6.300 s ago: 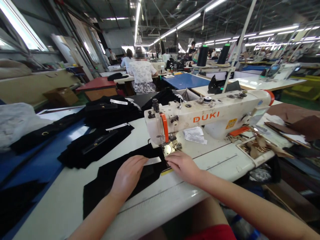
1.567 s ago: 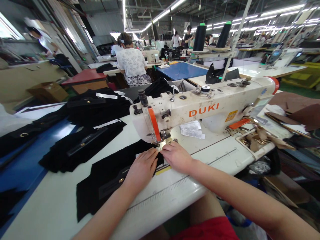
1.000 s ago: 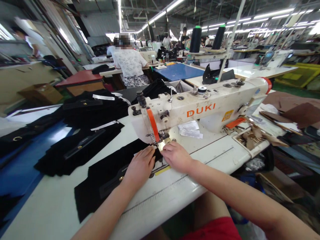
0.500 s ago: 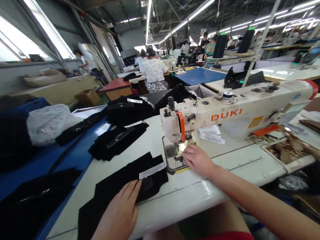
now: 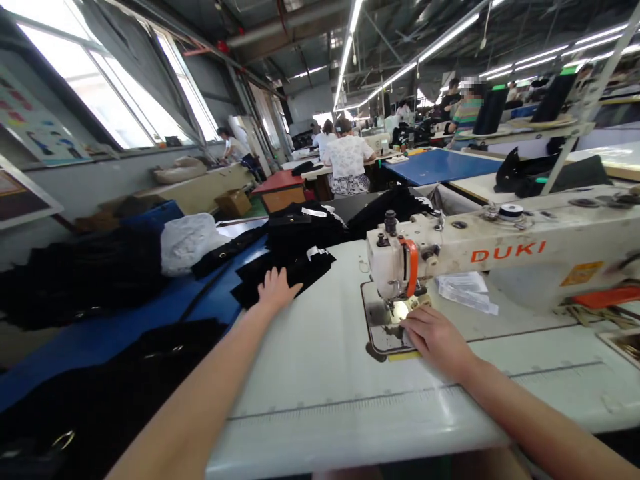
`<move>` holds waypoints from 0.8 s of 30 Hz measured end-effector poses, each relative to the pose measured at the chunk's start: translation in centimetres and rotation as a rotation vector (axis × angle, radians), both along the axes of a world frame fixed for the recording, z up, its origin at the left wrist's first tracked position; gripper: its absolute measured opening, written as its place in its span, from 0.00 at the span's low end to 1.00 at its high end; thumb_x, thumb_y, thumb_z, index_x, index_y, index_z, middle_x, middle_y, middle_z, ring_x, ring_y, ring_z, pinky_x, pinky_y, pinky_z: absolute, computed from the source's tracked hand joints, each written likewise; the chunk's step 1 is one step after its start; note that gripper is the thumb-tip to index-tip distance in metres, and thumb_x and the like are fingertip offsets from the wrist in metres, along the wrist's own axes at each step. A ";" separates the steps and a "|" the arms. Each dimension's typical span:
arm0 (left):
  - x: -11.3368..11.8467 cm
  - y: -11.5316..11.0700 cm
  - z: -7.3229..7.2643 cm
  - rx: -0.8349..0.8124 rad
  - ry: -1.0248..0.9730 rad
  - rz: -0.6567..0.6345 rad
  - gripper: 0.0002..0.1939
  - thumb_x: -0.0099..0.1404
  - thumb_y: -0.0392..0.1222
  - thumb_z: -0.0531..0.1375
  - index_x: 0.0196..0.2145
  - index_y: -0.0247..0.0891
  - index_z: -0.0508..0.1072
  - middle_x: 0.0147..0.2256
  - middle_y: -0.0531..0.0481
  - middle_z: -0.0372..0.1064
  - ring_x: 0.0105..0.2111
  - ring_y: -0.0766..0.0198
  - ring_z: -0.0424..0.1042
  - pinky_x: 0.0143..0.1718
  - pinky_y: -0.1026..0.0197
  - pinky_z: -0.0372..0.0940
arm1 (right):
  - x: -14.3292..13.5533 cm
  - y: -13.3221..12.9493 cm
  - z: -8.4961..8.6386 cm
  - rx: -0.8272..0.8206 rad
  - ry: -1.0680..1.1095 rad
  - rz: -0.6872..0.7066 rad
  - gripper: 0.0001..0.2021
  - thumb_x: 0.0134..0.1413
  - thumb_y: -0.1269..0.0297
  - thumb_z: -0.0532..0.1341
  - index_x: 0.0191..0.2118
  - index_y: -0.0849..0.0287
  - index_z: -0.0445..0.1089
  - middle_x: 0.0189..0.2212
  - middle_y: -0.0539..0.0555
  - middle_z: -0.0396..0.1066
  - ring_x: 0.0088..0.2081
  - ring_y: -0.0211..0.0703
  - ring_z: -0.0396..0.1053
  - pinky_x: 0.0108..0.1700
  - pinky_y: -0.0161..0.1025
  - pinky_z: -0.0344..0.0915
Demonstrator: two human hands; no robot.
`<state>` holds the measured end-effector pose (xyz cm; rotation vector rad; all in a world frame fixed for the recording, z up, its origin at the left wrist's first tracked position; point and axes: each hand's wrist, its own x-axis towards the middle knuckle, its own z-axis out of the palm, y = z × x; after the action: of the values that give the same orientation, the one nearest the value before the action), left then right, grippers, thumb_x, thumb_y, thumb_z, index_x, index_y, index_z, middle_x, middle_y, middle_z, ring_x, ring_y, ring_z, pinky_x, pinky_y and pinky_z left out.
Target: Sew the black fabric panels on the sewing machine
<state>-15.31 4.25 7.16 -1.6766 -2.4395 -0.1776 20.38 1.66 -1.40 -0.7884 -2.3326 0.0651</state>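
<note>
My left hand (image 5: 276, 292) reaches out to the left of the sewing machine (image 5: 395, 263), fingers spread on a stack of black fabric pieces (image 5: 320, 267). A small white strip (image 5: 316, 252) lies on the stack's far end. My right hand (image 5: 440, 333) rests by the needle plate (image 5: 376, 313), just below the lit needle area. Its thumb and fingers are pinched together at the plate's right edge. Whatever they hold, if anything, is too small to make out.
Black fabric bundles (image 5: 305, 223) lie behind the stack. To the left is a blue surface (image 5: 210, 313) with a white plastic bag (image 5: 186, 245) and more black pieces. White labels (image 5: 467, 291) lie under the machine arm. Other people (image 5: 349, 160) sit working farther back.
My left hand has moved forward and left from the table's front to the stack. The black piece with a white strip has gone from the front. The view has turned left.
</note>
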 end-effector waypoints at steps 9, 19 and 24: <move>-4.4 -9.7 -1.4 -0.117 0.081 -0.032 0.28 0.64 0.44 0.54 0.62 0.37 0.62 0.66 0.41 0.52 0.65 0.53 0.51 0.63 0.51 0.52 | 0.3 0.2 -1.1 -0.010 -0.041 0.034 0.12 0.63 0.71 0.52 0.39 0.59 0.75 0.37 0.58 0.74 0.41 0.49 0.69 0.45 0.45 0.68; -12.1 -14.2 5.1 -0.348 0.059 0.237 0.12 0.56 0.35 0.54 0.28 0.38 0.78 0.35 0.41 0.78 0.40 0.49 0.77 0.37 0.58 0.68 | 0.3 0.0 -0.6 -0.003 -0.057 0.041 0.12 0.63 0.71 0.53 0.38 0.60 0.74 0.35 0.57 0.74 0.40 0.49 0.69 0.44 0.45 0.69; -10.5 -13.8 9.0 -0.174 0.144 0.309 0.18 0.66 0.39 0.46 0.41 0.31 0.74 0.39 0.36 0.76 0.39 0.48 0.75 0.37 0.54 0.67 | 0.3 -0.1 -0.3 -0.004 -0.036 0.029 0.12 0.63 0.71 0.53 0.37 0.60 0.74 0.36 0.57 0.74 0.40 0.49 0.69 0.44 0.44 0.69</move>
<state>-25.85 -9.59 16.12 -1.2941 -2.6219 0.1954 20.66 1.56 -1.73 -0.7633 -2.3790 0.0689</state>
